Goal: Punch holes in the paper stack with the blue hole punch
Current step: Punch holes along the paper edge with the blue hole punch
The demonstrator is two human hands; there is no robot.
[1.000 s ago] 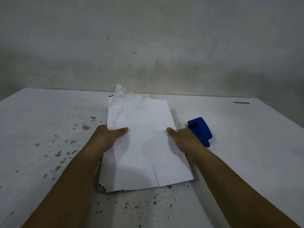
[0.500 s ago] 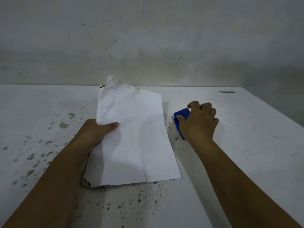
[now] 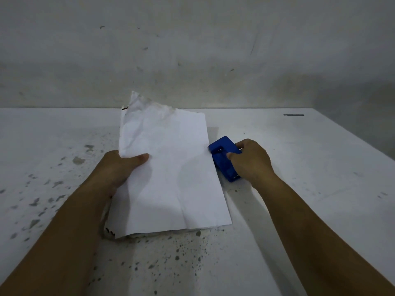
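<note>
The blue hole punch [image 3: 224, 159] is sitting on the table [image 3: 320, 167] just beside the right-hand long edge of the paper stack [image 3: 171, 178], its near corner touching or almost touching that edge, and the right hand [image 3: 250, 161] is closing around it from the outer side, thumb lying on top and fingers wrapping the far end. The stack is lying flat between the two hands, with its far end crumpled and curling up off the table. The left hand [image 3: 121, 169] is gripping the stack's left edge, thumb pressing down on the top sheet and fingers tucked out of sight beneath. Beyond the hands the table is showing dark speckled stains, thickest to the left of the left hand and toward the person, and a bare wall [image 3: 192, 50] is rising behind. No holes appear to be punched yet. The risk from here seems to be misfeeding: whether the slot is facing the paper cannot be told, and the creased, uneven sheets could fan apart or buckle as the punch is pushed on, so only some sheets get punched or the holes land crooked.
</note>
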